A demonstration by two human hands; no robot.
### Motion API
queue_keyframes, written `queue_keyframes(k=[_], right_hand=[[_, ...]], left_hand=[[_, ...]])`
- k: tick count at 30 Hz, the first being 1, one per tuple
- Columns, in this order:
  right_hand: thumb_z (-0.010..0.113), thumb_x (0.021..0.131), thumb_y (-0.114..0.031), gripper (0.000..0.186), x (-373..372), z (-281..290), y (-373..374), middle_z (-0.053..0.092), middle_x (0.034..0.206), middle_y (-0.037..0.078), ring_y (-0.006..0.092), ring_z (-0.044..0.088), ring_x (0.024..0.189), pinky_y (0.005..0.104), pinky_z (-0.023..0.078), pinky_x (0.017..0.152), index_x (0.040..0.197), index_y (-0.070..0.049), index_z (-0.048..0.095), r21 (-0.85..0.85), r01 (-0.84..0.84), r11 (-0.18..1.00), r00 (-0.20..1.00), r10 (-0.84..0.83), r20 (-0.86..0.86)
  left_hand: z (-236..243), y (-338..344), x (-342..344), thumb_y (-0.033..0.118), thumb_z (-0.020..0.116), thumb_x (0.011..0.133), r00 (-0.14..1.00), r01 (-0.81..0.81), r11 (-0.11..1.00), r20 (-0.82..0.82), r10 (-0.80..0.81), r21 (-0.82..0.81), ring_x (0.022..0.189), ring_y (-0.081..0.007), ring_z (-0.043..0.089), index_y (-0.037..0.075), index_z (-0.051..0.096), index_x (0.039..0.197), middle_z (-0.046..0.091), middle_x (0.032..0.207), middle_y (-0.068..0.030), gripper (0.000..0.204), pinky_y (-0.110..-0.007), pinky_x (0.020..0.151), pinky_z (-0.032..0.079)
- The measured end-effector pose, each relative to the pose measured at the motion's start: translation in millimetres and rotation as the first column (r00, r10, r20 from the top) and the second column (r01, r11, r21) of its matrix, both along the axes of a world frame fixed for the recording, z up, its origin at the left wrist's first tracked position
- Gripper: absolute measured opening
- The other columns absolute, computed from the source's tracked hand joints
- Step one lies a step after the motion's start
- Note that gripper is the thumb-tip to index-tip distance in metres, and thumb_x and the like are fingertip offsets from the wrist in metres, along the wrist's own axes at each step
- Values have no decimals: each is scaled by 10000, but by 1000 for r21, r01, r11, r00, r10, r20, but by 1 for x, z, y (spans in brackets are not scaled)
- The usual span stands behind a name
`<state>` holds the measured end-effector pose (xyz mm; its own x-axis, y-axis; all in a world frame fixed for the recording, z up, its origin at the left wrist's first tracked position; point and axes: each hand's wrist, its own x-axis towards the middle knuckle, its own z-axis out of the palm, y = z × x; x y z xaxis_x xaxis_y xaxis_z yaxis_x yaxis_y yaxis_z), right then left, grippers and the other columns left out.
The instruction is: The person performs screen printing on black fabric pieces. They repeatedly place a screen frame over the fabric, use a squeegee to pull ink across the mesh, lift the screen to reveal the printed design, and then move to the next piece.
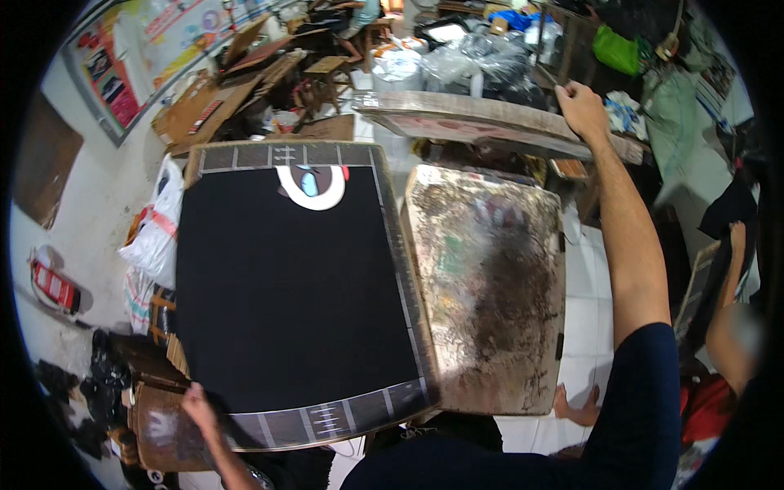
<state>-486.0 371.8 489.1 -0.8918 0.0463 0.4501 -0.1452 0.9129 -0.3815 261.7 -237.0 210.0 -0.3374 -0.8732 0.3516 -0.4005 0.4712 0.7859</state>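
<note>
My raised right hand [581, 113] is closed on the far right part of a wooden screen frame [490, 114], tilted up and seen nearly edge-on. Below it, on the left, a black fabric panel [290, 286] lies flat over a dark board [367, 407] with pale grid lines. Near the panel's far edge is a print [320, 192] of a white curve with blue and red parts. My left hand [202, 410] is at the near left corner, its fingers closed at the fabric's edge; the fingertips are small in view.
A stained, worn board [490, 294] stands right of the fabric. At the right edge, another person's hand [737, 237] touches dark cloth. Bare feet [578, 406] show on the tiles. White plastic bags [155, 224] hang at left; a wooden stool [328, 73] stands beyond.
</note>
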Motion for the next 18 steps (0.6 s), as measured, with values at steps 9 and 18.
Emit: queue_keyframes(k=[9, 18], right_hand=[[556, 931, -534, 462, 10, -13, 2, 747, 1209, 159, 362, 686, 1177, 498, 516, 1020, 1171, -196, 759, 44, 33, 998, 999, -34, 36], [566, 932, -531, 477, -1, -8, 3, 751, 1211, 146, 342, 697, 1167, 497, 525, 1023, 1217, -198, 754, 53, 29, 998, 999, -30, 12]], left_hand=[[-156, 181, -178, 274, 888, 832, 865, 429, 762, 23, -502, 486, 797, -184, 640, -93, 664, 1032, 727, 887, -109, 475, -350, 752, 541], [-149, 235, -255, 512, 928, 728, 687, 396, 829, 472, -553, 395, 833, -373, 697, -94, 615, 1023, 717, 894, -239, 744, -451, 806, 553]])
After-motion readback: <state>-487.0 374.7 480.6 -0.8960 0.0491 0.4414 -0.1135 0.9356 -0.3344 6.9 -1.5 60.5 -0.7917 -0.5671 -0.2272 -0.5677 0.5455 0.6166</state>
